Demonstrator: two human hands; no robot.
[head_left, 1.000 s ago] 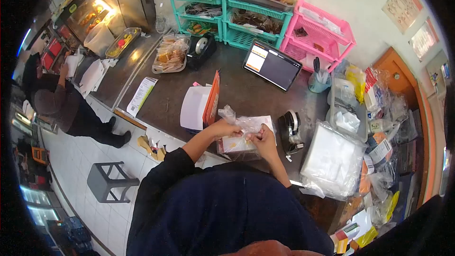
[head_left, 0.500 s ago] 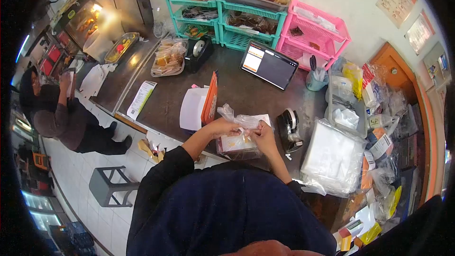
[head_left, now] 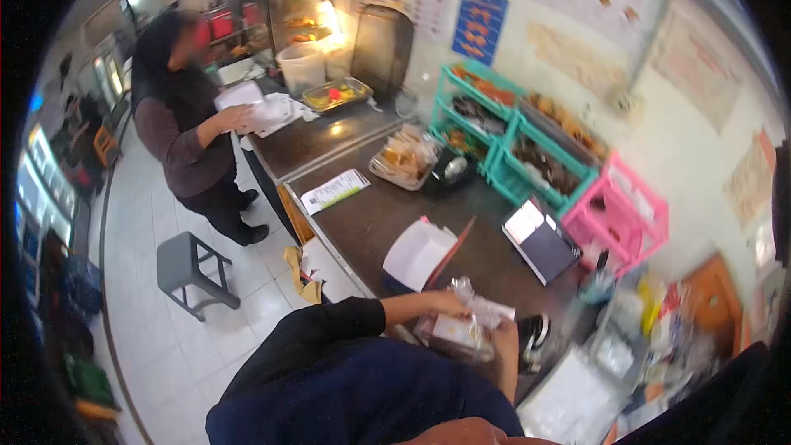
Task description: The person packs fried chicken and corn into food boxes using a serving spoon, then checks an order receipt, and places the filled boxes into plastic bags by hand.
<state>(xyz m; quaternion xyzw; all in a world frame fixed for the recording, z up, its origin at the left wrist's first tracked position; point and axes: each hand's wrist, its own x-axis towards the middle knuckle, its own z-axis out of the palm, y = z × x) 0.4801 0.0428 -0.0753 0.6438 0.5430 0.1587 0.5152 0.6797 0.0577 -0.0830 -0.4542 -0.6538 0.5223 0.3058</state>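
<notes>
A box in a clear plastic bag (head_left: 458, 333) rests near the counter's front edge, close to my body. My left hand (head_left: 451, 305) is closed on the gathered top of the bag from the left. On the right side, my right hand (head_left: 503, 334) also grips the bag, its fingers blurred. Left of and beyond the bag stand open white cartons (head_left: 418, 254) with an orange sheet beside them. A black tape dispenser (head_left: 534, 341) is just right of my right hand.
A co-worker (head_left: 185, 124) stands at the far left holding a white box. A grey stool (head_left: 191, 268) is on the floor. Teal racks (head_left: 507, 148), a pink rack (head_left: 618, 213) and a tablet (head_left: 541, 241) line the back. Plastic bags (head_left: 574, 400) lie at right.
The camera view has swung left and tilted, so the counter appears lower and further right. The co-worker appears more upright, now with a white box. Both my hands remain at the bag.
</notes>
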